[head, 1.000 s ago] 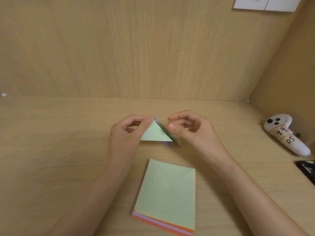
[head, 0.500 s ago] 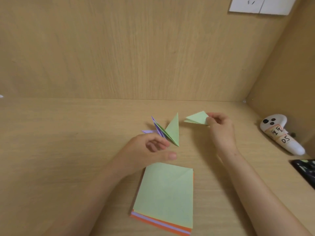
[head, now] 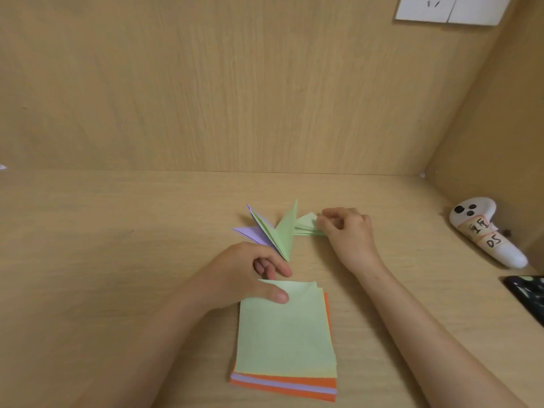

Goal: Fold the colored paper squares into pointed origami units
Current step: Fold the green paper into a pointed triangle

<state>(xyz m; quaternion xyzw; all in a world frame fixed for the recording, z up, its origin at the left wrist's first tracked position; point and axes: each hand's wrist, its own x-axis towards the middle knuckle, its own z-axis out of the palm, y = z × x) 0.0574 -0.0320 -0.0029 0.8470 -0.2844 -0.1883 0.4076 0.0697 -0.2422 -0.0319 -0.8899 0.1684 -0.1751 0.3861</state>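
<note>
Left hand (head: 250, 275) pinching far-left corner of pale green top paper square (head: 285, 328) on near multicoloured paper stack (head: 282, 388). Right hand (head: 348, 231) gripping folded pale green pointed paper unit (head: 307, 223), just right of green-and-purple fan of folded units (head: 273, 234).

The left half of the desk (head: 103, 260) is bare wood, open from the near edge to the back wall (head: 206, 98). In the middle, the paper stack (head: 285, 334) lies near the front and the folded pieces (head: 282, 234) stand behind it. The left hand (head: 241, 272) fills the gap between them, and the right hand (head: 350, 234) sits just right of the folds. Bare wood also runs between the right forearm and the side wall (head: 500, 128), narrowed by a white controller (head: 488, 234) and a black object (head: 527, 295).
</note>
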